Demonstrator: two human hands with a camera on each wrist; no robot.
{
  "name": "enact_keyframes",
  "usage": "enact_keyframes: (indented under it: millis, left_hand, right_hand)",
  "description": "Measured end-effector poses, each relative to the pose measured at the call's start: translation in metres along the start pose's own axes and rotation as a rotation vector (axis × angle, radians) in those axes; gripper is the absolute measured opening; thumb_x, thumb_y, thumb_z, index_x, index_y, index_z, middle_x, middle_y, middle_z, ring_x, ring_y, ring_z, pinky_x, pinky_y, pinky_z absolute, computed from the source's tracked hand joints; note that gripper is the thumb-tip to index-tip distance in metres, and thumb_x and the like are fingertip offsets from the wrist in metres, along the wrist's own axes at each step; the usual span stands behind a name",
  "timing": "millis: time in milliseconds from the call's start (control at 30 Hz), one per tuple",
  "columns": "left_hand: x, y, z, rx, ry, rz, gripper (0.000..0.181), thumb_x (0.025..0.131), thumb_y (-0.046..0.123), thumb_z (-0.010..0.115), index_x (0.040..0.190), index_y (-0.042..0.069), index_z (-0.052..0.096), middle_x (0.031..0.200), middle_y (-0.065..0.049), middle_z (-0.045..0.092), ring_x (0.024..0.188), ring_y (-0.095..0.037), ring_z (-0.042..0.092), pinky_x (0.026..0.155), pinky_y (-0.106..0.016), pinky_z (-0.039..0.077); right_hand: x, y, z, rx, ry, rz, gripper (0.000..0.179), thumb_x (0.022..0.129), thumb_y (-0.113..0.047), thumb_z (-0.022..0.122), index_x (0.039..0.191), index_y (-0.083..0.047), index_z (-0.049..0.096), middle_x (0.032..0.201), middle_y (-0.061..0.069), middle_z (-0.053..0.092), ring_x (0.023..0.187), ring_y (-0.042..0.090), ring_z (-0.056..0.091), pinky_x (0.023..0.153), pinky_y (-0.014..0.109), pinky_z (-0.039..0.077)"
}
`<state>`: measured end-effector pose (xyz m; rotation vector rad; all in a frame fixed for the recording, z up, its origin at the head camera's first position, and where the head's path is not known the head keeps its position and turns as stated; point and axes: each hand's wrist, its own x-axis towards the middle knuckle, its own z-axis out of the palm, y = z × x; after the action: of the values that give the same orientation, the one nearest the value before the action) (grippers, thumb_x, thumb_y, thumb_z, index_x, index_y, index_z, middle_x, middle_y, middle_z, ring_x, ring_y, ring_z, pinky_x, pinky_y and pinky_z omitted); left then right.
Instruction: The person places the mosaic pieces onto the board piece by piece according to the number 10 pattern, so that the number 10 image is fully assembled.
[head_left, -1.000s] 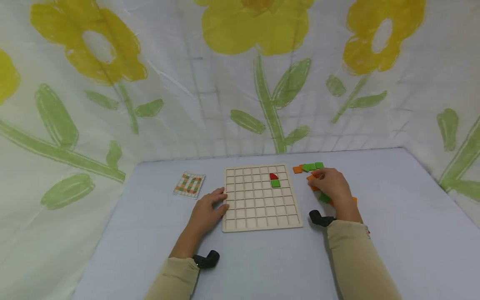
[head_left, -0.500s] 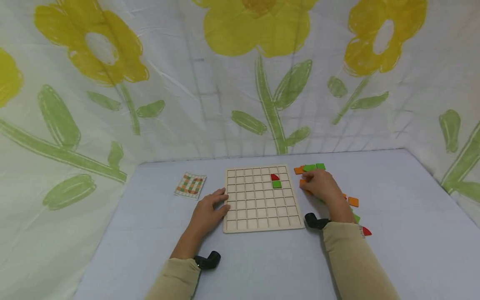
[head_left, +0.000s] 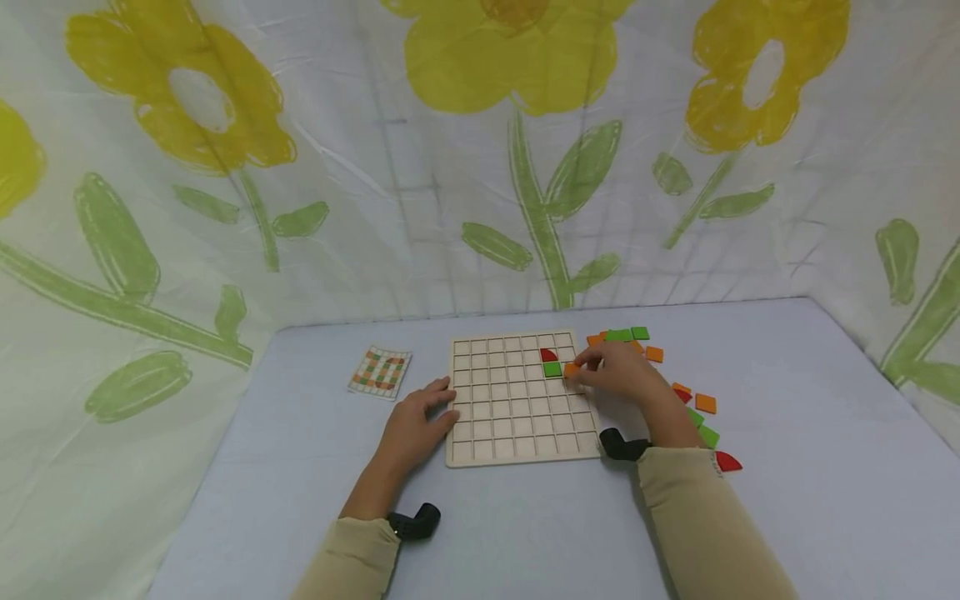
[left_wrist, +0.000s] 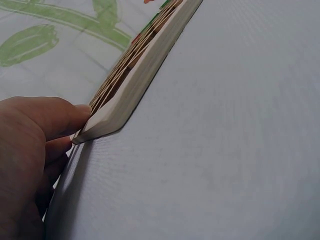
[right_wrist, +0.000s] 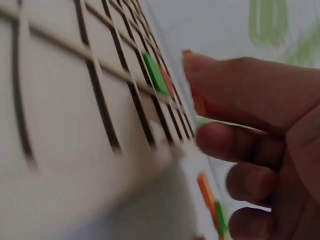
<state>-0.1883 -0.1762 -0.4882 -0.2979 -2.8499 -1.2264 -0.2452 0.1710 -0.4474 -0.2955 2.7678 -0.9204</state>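
Observation:
A pale wooden board (head_left: 504, 408) with a square grid lies in the middle of the table. My left hand (head_left: 412, 423) rests at its left edge; in the left wrist view the thumb (left_wrist: 67, 120) touches the rim. My right hand (head_left: 628, 379) pinches a square orange tile (head_left: 571, 370) between thumb and finger, over the board's right side. Just left of that tile, a green square tile (head_left: 552, 369) sits in a cell, with a red quarter-round tile (head_left: 549, 355) in the cell behind it. In the right wrist view the thumb and finger partly hide the orange tile (right_wrist: 199, 104).
Loose green, orange and red tiles lie right of the board, among them an orange tile (head_left: 706, 403), a red quarter-round tile (head_left: 727, 461) and a green tile (head_left: 640, 332). A patterned card (head_left: 381, 372) lies to the left. A flower-printed cloth (head_left: 465, 192) hangs behind the table.
My right hand has moved left from the loose tiles to the board's right side, carrying the orange tile. The left hand stays at the board's edge.

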Motion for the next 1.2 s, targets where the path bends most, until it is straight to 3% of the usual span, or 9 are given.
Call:
enact_keyframes:
  millis: [100, 200, 567, 700, 800, 867, 967, 1033, 1200]
  left_hand:
    - [0.000, 0.000, 0.000, -0.005, -0.001, 0.003, 0.038, 0.090, 0.024, 0.073, 0.125, 0.011, 0.068, 0.147, 0.000, 0.052, 0.139, -0.027, 0.045, 0.115, -0.050, 0.038]
    - [0.000, -0.001, 0.000, -0.010, -0.004, 0.004, 0.038, 0.090, 0.024, 0.073, 0.125, 0.011, 0.068, 0.147, 0.001, 0.052, 0.139, -0.026, 0.045, 0.115, -0.050, 0.037]
    - [0.000, -0.001, 0.000, -0.009, 0.002, 0.010, 0.037, 0.090, 0.023, 0.073, 0.124, 0.011, 0.068, 0.147, 0.000, 0.053, 0.138, -0.026, 0.046, 0.115, -0.050, 0.038]
    - [0.000, -0.002, 0.001, -0.008, -0.001, 0.004, 0.037, 0.090, 0.024, 0.073, 0.125, 0.011, 0.068, 0.147, 0.001, 0.052, 0.139, -0.026, 0.045, 0.115, -0.049, 0.038]
    - [0.000, -0.002, 0.001, -0.007, 0.001, 0.008, 0.037, 0.090, 0.024, 0.073, 0.125, 0.011, 0.068, 0.147, 0.001, 0.052, 0.138, -0.026, 0.046, 0.115, -0.049, 0.038]
    - [0.000, -0.002, 0.001, -0.006, 0.004, 0.013, 0.037, 0.090, 0.023, 0.073, 0.125, 0.011, 0.068, 0.147, 0.001, 0.052, 0.138, -0.026, 0.046, 0.115, -0.049, 0.038]
    - [0.001, -0.002, 0.001, -0.001, 0.007, 0.016, 0.037, 0.089, 0.023, 0.073, 0.124, 0.011, 0.068, 0.147, 0.001, 0.052, 0.138, -0.026, 0.046, 0.115, -0.049, 0.038]
    - [0.001, -0.002, 0.001, 0.002, 0.007, 0.013, 0.037, 0.090, 0.023, 0.073, 0.124, 0.011, 0.068, 0.147, 0.000, 0.052, 0.138, -0.026, 0.046, 0.115, -0.049, 0.038]
    - [0.000, -0.001, 0.002, 0.008, 0.003, 0.001, 0.037, 0.090, 0.024, 0.073, 0.125, 0.011, 0.068, 0.147, 0.000, 0.052, 0.138, -0.025, 0.046, 0.115, -0.048, 0.038]
  right_hand:
    - [0.002, -0.012, 0.010, -0.003, -0.075, -0.034, 0.033, 0.086, -0.037, 0.076, 0.111, -0.016, 0.073, 0.095, 0.001, 0.066, 0.084, 0.018, 0.056, 0.069, 0.029, 0.049]
    - [0.003, -0.017, 0.016, -0.016, -0.101, -0.025, 0.027, 0.086, -0.033, 0.076, 0.109, -0.018, 0.073, 0.097, -0.001, 0.066, 0.087, 0.018, 0.056, 0.072, 0.031, 0.051]
    - [0.003, -0.022, 0.020, 0.008, -0.046, -0.035, 0.019, 0.088, -0.023, 0.074, 0.104, -0.014, 0.074, 0.102, 0.003, 0.069, 0.092, 0.020, 0.060, 0.080, 0.038, 0.054]
    - [0.004, -0.014, 0.017, -0.002, 0.078, 0.020, 0.027, 0.090, -0.027, 0.071, 0.112, -0.013, 0.072, 0.109, 0.008, 0.065, 0.098, 0.027, 0.059, 0.083, 0.043, 0.054]
    - [0.005, -0.002, 0.011, -0.056, 0.237, 0.048, 0.035, 0.093, -0.024, 0.066, 0.124, -0.007, 0.067, 0.125, 0.017, 0.059, 0.116, 0.040, 0.053, 0.096, 0.054, 0.048]
    - [0.005, 0.007, 0.008, -0.105, 0.297, 0.068, 0.040, 0.094, -0.021, 0.064, 0.130, -0.003, 0.062, 0.138, 0.022, 0.052, 0.127, 0.048, 0.044, 0.105, 0.060, 0.040]
    - [0.003, 0.016, 0.004, -0.154, 0.282, 0.105, 0.046, 0.094, -0.018, 0.061, 0.136, 0.000, 0.056, 0.149, 0.022, 0.043, 0.131, 0.056, 0.035, 0.107, 0.065, 0.034]
    - [0.003, 0.019, 0.003, -0.155, 0.262, 0.124, 0.045, 0.093, -0.018, 0.062, 0.135, -0.001, 0.058, 0.150, 0.020, 0.043, 0.130, 0.057, 0.035, 0.104, 0.066, 0.037]
    - [0.002, 0.023, 0.004, -0.090, 0.285, 0.104, 0.027, 0.091, -0.012, 0.067, 0.115, -0.002, 0.071, 0.136, 0.021, 0.056, 0.124, 0.051, 0.045, 0.099, 0.062, 0.044]
